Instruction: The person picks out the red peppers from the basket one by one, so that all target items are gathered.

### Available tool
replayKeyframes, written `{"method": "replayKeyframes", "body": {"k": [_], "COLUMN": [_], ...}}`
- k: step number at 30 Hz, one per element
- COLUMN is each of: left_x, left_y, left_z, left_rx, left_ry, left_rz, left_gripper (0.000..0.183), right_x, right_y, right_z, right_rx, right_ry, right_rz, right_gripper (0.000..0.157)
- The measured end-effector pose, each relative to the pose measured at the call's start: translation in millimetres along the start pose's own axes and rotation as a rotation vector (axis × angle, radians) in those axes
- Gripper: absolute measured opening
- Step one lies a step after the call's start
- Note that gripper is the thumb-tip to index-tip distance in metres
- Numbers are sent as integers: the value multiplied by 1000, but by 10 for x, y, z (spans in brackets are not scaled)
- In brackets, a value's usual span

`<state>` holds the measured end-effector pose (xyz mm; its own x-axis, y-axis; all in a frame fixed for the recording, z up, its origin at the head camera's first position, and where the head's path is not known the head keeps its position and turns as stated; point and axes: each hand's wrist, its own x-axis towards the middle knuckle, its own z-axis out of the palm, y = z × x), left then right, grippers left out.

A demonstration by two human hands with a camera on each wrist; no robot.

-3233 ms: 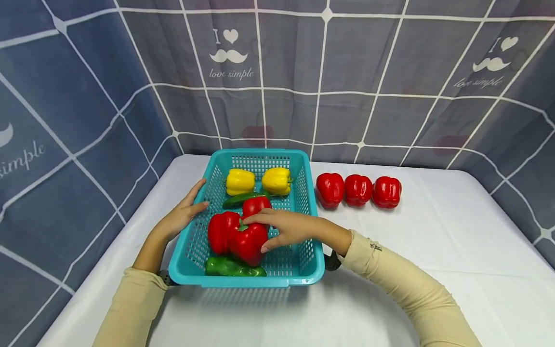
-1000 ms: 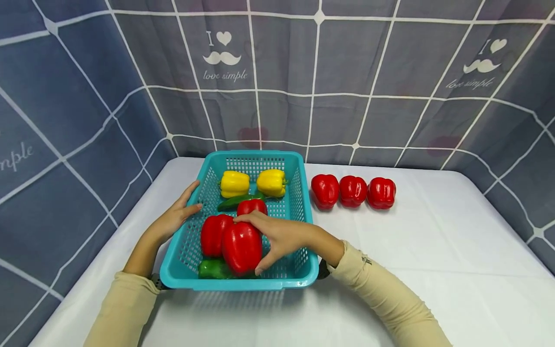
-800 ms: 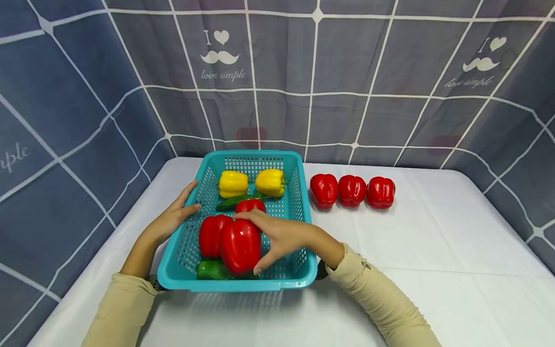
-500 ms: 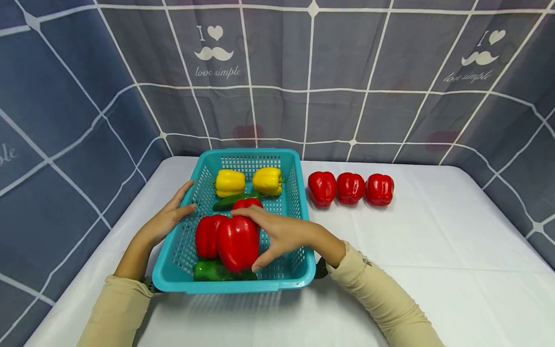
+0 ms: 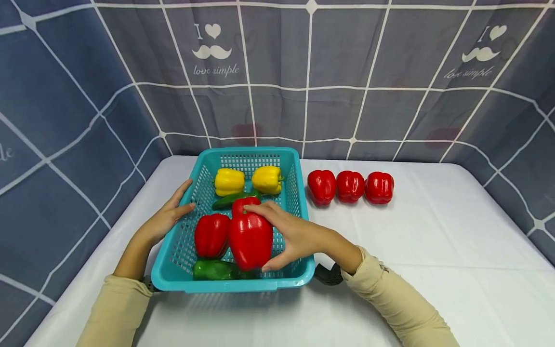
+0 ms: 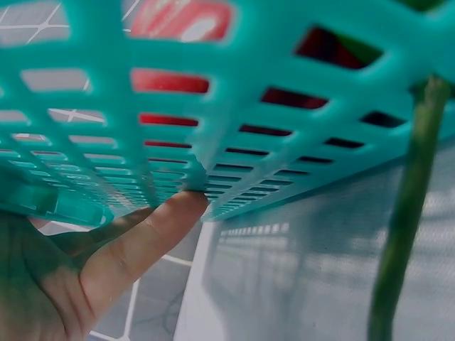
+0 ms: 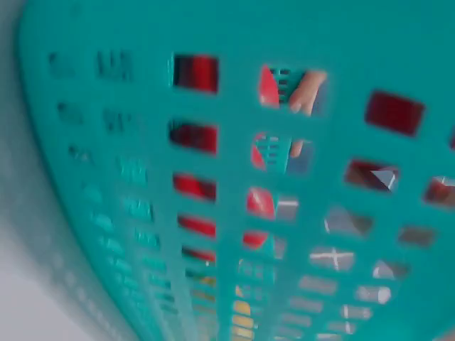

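My right hand grips a large red bell pepper over the teal basket, fingers over its top and thumb at its lower right. On the basket's left side, my left hand touches the rim with its thumb and straight fingers; the left wrist view shows a straight finger against the outer mesh wall. Another red pepper lies left of the gripped one, and a third sits partly hidden behind it. A green pepper lies at the basket's near side. The basket wall hides my right hand in the right wrist view.
Two yellow peppers and a slim green pepper lie toward the basket's back. Three red peppers stand in a row right of it on the white table. A green stalk hangs below the basket. A grey checked curtain encloses the back and sides.
My right hand has closed around the red bell pepper and moved it rightward, away from the left red pepper, leaving a gap between them. My left hand stays at the basket's rim.
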<state>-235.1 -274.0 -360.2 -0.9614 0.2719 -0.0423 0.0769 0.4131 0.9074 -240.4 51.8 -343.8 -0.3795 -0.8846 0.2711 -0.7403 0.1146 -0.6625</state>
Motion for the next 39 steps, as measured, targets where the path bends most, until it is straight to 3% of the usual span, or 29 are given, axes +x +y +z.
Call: {"method": "replayKeyframes", "body": {"k": [9,21,28,39], "left_x": [-4,-1,10,-2], "left_y": [2,4,0,30], "left_z": [-1,-5,-5,8], "left_rx": [5,-10,-18,-5], "left_ry": [-2,-6,-11,-7], "left_rz": [-9,-16,-15,-13], "left_gripper": [67,68,68,67], "right_x": [-259,-731,-870,-972], "right_y": [48,168,261,279], "right_z": [-224,-628,-737,-861], "right_rx": [3,-137,-161,-256], "right_ry": [110,235,229,194], "right_rz": [66,184,274,313], "right_gripper": [101,103,101,96]}}
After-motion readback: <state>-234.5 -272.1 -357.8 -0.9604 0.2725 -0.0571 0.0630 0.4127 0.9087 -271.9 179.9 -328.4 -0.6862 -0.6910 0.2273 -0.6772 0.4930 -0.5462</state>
